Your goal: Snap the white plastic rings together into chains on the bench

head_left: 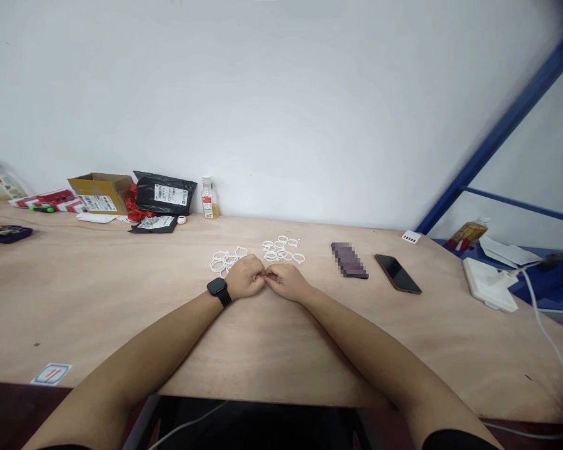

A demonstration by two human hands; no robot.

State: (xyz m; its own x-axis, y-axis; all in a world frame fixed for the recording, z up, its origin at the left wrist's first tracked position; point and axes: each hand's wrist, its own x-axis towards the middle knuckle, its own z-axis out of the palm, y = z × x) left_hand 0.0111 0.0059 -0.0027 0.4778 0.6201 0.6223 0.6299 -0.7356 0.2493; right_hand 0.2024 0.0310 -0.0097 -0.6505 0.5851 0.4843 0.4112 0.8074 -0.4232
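My left hand (248,279), with a black smartwatch (219,291) on its wrist, and my right hand (284,281) meet fingertip to fingertip on the wooden table (122,300). Both are closed in a pinch around something small between them; it is too small to make out. Just beyond the hands lie two loose heaps of white plastic rings: one heap (225,260) behind my left hand, the other heap (283,249) behind my right hand.
A dark phone (397,273) and a blurred dark object (349,260) lie to the right. At the back left stand a cardboard box (101,192), black mailer bags (164,194) and a small bottle (209,199). A white power strip (488,284) sits at the right edge.
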